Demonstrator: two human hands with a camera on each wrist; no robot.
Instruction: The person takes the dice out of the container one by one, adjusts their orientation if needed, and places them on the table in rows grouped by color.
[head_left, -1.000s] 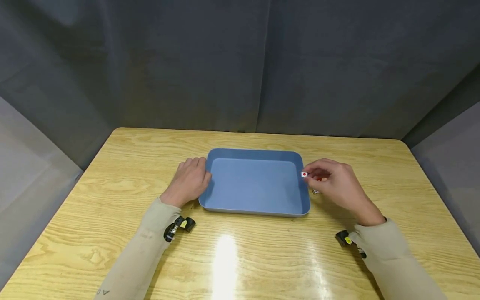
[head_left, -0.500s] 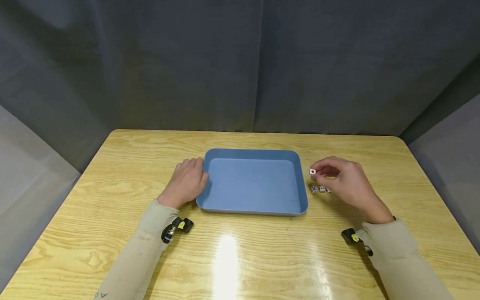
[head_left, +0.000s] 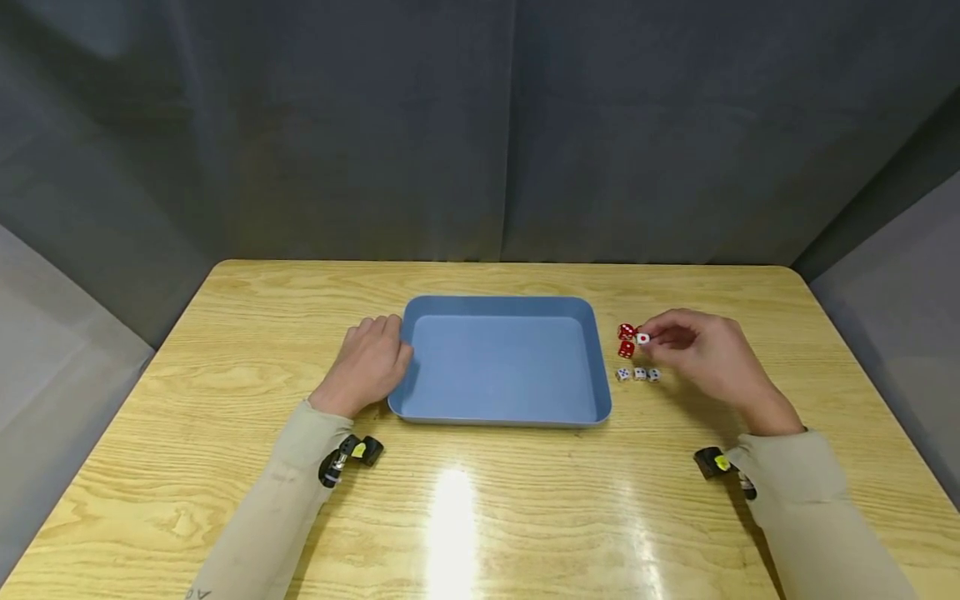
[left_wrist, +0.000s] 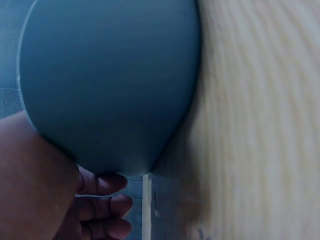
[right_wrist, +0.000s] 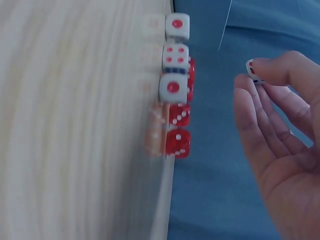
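The right hand (head_left: 705, 350) has drawn away from the blue tray (head_left: 501, 417) toward the right, uncovering two red dice (head_left: 626, 340) on the bench (head_left: 225, 350). Its fingers (right_wrist: 280, 70) are clamped on a white die (head_left: 642, 338) — held just beside the red pair, above a row of three white dice (head_left: 638, 374). The left hand (head_left: 369, 362) rests against the tray's left edge, fingers relaxed and together — gripping nothing.

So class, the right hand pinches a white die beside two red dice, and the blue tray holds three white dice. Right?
Not quite: the blue tray holds nothing. The head view shows the three white dice on the table. The right hand does pinch a white die beside two red dice.
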